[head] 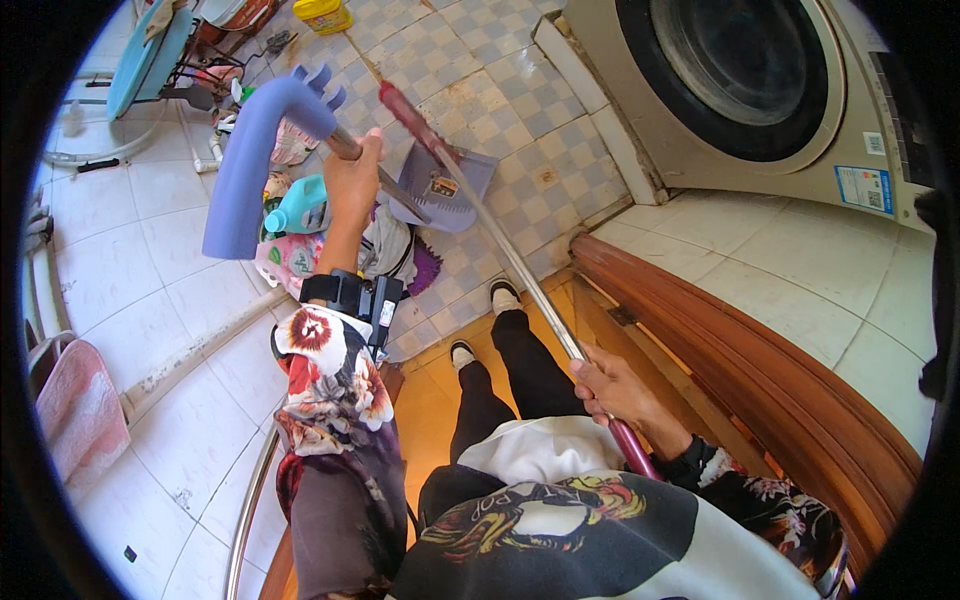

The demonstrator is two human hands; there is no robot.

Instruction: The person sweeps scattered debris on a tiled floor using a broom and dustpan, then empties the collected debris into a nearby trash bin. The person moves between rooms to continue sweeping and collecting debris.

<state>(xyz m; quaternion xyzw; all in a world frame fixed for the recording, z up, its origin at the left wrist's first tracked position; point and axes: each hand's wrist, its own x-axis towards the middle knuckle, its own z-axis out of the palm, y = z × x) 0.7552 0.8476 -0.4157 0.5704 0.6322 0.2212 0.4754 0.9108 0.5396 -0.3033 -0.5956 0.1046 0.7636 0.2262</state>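
Observation:
My left hand (358, 176) is closed around the metal pole of a long-handled dustpan, just below its curved periwinkle-blue grip (247, 142). The dustpan's grey-blue pan (476, 176), with a toothed edge inside, hangs over the checkered floor. My right hand (611, 382) holds the metal broom handle (517, 259) near its dark pink end. At the far end, the broom's red head (409, 116) lies over the pan's upper side. A small label bearing print shows in the pan. Whether the broom's bristles touch the pan I cannot tell.
A front-loading washing machine (757, 82) stands at upper right. The wooden door frame (735, 330) runs along my right side. A turquoise bottle (304, 206), bags and cloth crowd the floor at left. A white pipe (202, 349) follows the tiled wall. A yellow container (322, 15) is farther off.

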